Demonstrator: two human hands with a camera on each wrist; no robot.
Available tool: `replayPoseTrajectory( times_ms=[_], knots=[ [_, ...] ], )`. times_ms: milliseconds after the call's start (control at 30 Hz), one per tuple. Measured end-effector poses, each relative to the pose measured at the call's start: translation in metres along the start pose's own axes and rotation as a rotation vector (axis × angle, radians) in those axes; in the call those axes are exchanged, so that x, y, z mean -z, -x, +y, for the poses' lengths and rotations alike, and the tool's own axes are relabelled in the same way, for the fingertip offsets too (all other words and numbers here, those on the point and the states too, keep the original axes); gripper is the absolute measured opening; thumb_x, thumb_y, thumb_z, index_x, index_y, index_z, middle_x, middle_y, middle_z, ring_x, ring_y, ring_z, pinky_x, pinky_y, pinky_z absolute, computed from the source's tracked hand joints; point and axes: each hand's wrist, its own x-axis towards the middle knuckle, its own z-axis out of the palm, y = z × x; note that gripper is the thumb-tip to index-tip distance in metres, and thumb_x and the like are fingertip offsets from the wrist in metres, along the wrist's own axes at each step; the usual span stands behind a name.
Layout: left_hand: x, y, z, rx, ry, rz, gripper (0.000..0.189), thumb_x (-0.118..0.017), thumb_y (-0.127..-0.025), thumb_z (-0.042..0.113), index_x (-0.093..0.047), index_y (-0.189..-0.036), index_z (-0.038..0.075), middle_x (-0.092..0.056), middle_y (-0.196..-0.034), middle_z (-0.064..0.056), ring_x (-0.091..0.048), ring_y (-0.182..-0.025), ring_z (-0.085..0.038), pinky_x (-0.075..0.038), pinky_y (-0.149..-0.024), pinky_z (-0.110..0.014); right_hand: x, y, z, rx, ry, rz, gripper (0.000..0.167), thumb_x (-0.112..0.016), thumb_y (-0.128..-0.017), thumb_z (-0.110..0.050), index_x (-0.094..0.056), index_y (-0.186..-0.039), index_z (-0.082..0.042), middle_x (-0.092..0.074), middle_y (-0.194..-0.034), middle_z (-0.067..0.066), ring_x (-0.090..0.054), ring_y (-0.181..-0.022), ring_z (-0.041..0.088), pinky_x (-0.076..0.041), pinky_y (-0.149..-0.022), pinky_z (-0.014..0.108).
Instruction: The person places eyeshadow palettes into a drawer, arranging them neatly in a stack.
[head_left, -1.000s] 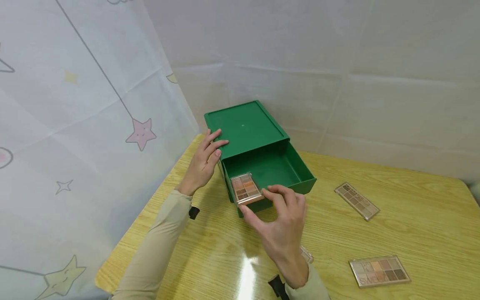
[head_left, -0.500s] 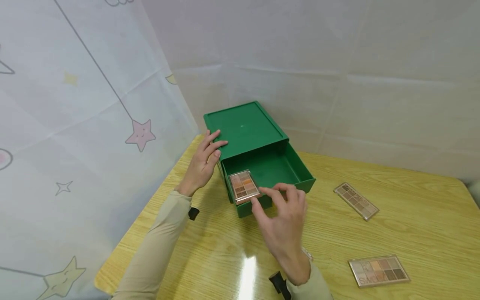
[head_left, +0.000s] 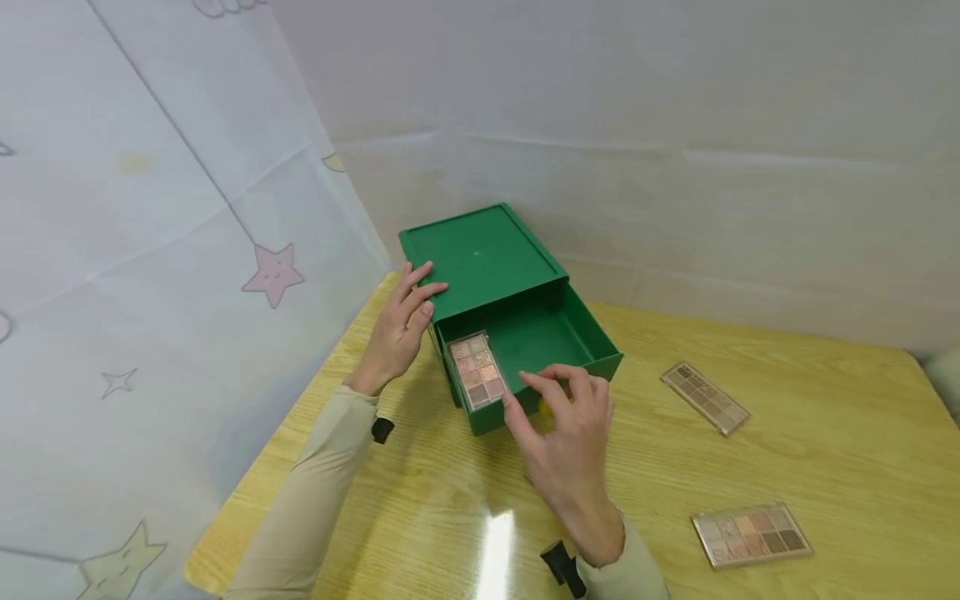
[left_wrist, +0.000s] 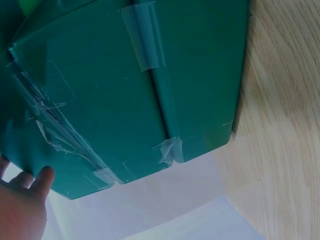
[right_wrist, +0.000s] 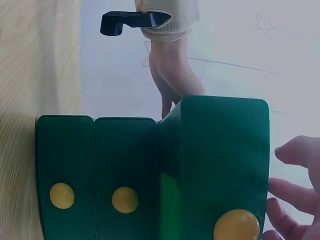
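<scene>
A green drawer unit (head_left: 483, 254) stands on the table with its top drawer (head_left: 596, 333) pulled out. Inside that drawer, along the left wall, lies an eyeshadow palette (head_left: 477, 368) with several pans under a clear lid. My left hand (head_left: 400, 333) rests its extended fingers on the unit's left top edge; its fingertips also show beside the taped green side in the left wrist view. Over the drawer's front rim hovers my right hand (head_left: 566, 442), thumb and forefinger bent and apart with nothing between them. In the right wrist view, its fingers (right_wrist: 297, 195) are next to the drawer front.
Two more eyeshadow palettes lie on the right of the wooden table, one farther back (head_left: 705, 397) and one nearer (head_left: 752, 535). Two lower drawers are closed, with yellow knobs (right_wrist: 125, 200). A star-printed cloth (head_left: 187, 292) hangs at the left, a plain one behind.
The eyeshadow palette has gone from my right hand's pinch, tilted over the front rim, down into the drawer. The right fingers have let go of it. The left hand stays put.
</scene>
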Motion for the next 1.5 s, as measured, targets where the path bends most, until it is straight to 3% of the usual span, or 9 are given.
replayPoseTrajectory(
  times_ms=[233,400,567,600,733,867,1033,1233,1500],
  knots=[
    [0.004,0.002,-0.001,0.008,-0.016,0.007,0.043,-0.033,-0.105,0.038,-0.056,-0.134,0.016,-0.032,-0.157,-0.004,-0.013,-0.151,-0.028,-0.023,-0.118,-0.054,0.014,-0.008,0.010,-0.006,-0.087,0.017,0.024,-0.079,-0.077,-0.013,-0.072,-0.097,-0.001,-0.059,-0.101,0.015,-0.045,-0.092,0.030,-0.033,-0.078,0.036],
    [0.005,0.002,-0.001,0.008,-0.021,0.010,0.044,-0.033,-0.105,0.039,-0.057,-0.134,0.016,-0.033,-0.157,-0.005,-0.013,-0.151,-0.029,-0.023,-0.117,-0.054,0.032,-0.020,0.030,-0.052,-0.140,0.084,0.027,-0.077,-0.077,-0.006,-0.070,-0.101,0.004,-0.059,-0.102,0.021,-0.047,-0.099,0.033,-0.033,-0.090,0.041],
    [0.006,0.002,-0.002,0.000,-0.020,0.017,0.043,-0.034,-0.105,0.038,-0.057,-0.134,0.016,-0.034,-0.156,-0.007,-0.014,-0.151,-0.030,-0.022,-0.118,-0.055,0.055,-0.030,0.055,-0.097,-0.116,0.134,0.030,-0.075,-0.078,-0.001,-0.069,-0.107,0.004,-0.061,-0.106,0.022,-0.046,-0.101,0.019,-0.030,-0.091,0.033],
    [0.006,0.002,-0.002,0.000,-0.020,0.018,0.043,-0.034,-0.105,0.038,-0.057,-0.134,0.016,-0.034,-0.156,-0.007,-0.014,-0.151,-0.030,-0.022,-0.118,-0.055,0.061,-0.031,0.060,-0.110,-0.102,0.138,0.031,-0.075,-0.078,-0.001,-0.068,-0.108,0.004,-0.061,-0.107,0.022,-0.044,-0.101,0.015,-0.028,-0.084,0.030],
    [0.005,0.002,-0.004,0.003,-0.020,0.022,0.044,-0.033,-0.105,0.039,-0.057,-0.134,0.016,-0.034,-0.156,-0.006,-0.013,-0.151,-0.030,-0.021,-0.118,-0.054,0.082,-0.033,0.081,-0.160,-0.038,0.154,0.033,-0.074,-0.080,-0.001,-0.067,-0.112,0.004,-0.061,-0.108,0.022,-0.039,-0.100,0.004,-0.026,-0.082,0.026],
    [0.004,0.003,-0.005,0.007,-0.005,0.031,0.042,-0.034,-0.105,0.037,-0.057,-0.134,0.016,-0.033,-0.156,-0.006,-0.013,-0.151,-0.030,-0.021,-0.118,-0.055,0.101,-0.033,0.102,-0.250,0.019,0.160,0.034,-0.071,-0.085,-0.006,-0.066,-0.117,0.002,-0.061,-0.107,-0.002,-0.039,-0.098,-0.003,-0.027,-0.080,0.022],
    [0.003,0.002,-0.005,0.005,0.033,0.042,0.037,-0.036,-0.105,0.026,-0.057,-0.134,0.015,-0.032,-0.157,-0.008,-0.011,-0.151,-0.032,-0.019,-0.118,-0.058,0.121,-0.033,0.127,-0.363,0.061,0.172,0.036,-0.068,-0.090,-0.014,-0.062,-0.123,-0.001,-0.045,-0.105,-0.032,-0.039,-0.099,-0.008,-0.028,-0.081,0.020],
    [0.002,0.002,-0.005,0.015,0.050,0.044,0.036,-0.037,-0.105,0.023,-0.057,-0.134,0.016,-0.030,-0.157,-0.008,-0.010,-0.151,-0.031,-0.018,-0.118,-0.058,0.141,-0.029,0.160,-0.518,0.105,0.153,0.041,-0.063,-0.093,-0.026,-0.059,-0.129,-0.008,-0.042,-0.105,-0.032,-0.037,-0.097,-0.009,-0.028,-0.080,0.020],
    [0.003,0.002,-0.005,0.016,0.047,0.047,0.036,-0.036,-0.105,0.025,-0.057,-0.133,0.015,-0.030,-0.158,-0.008,-0.011,-0.151,-0.033,-0.018,-0.118,-0.059,0.160,-0.022,0.195,-0.680,0.124,0.035,0.049,-0.061,-0.094,-0.031,-0.051,-0.138,-0.011,-0.042,-0.106,-0.027,-0.035,-0.095,-0.008,-0.028,-0.079,0.022]
  ],
)
